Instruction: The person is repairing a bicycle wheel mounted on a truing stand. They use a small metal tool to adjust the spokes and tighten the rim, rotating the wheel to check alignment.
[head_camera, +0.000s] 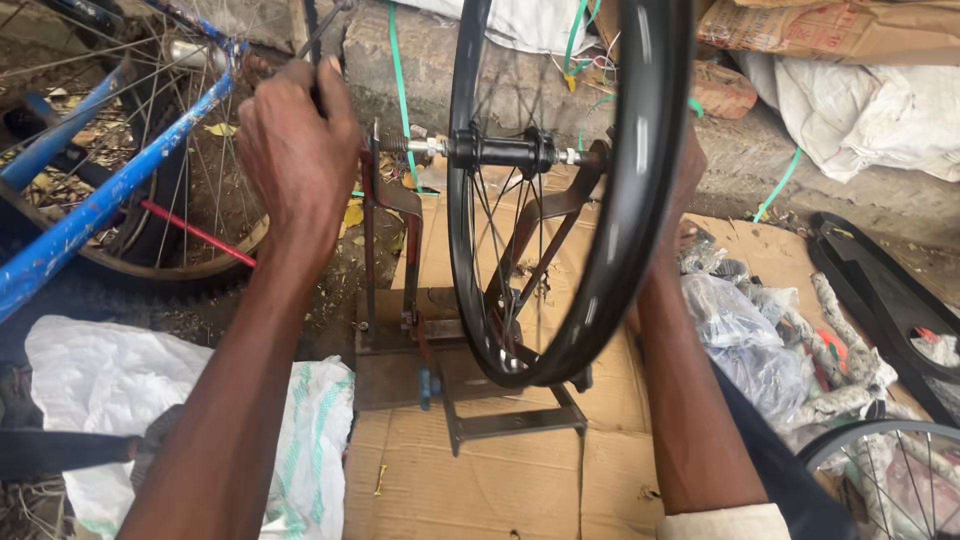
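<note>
Item one: black bicycle wheel rim (640, 200), spoked, standing upright with its black hub (500, 152) carried on an axle between the arms of a rusty steel truing stand (400, 300). The stand sat on flattened cardboard (500, 480), presumably so the wheel could turn free of the ground.

Item two: my left hand (297, 150), clenched around a thin dark upright piece at the stand's left side, just beside the axle end; I could not tell what that piece was.

Item three: my right hand (688, 180), mostly hidden behind the rim on the far side. I could not tell whether it gripped anything.

Surroundings: a blue bicycle frame (90, 215) with its own wheel close on the left, white sacks (110, 380) below it, a heap of plastic bags (740, 330) and a second wheel (890, 470) on the right. Open room lay only on the cardboard in front of the stand.
</note>
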